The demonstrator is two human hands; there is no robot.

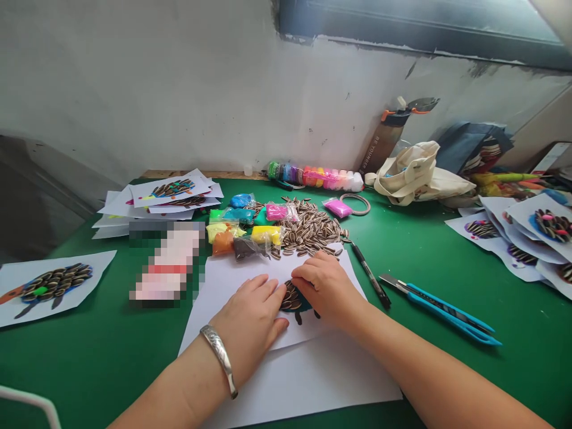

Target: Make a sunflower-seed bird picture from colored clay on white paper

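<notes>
My left hand (248,316), with a silver bangle at the wrist, lies flat on a white paper sheet (214,283), fingers stretched out. Its fingertips touch the left edge of a clay picture (291,298): a dark teal shape partly covered with striped sunflower seeds, with small dark legs below. My right hand (328,289) is over the picture's right side, thumb and forefinger pinched together at the seeds. Whatever lies between those fingertips is hidden. Beyond the hands a heap of sunflower seeds (313,229) rests partly against the paper's far edge.
Bagged coloured clay, including a yellow pack (266,234), lies left of the heap. To the right are a black pen (370,274) and a blue utility knife (442,310). Finished seed pictures (172,189) are stacked on both sides. A bottle (384,140) and cloth bag (409,173) stand behind.
</notes>
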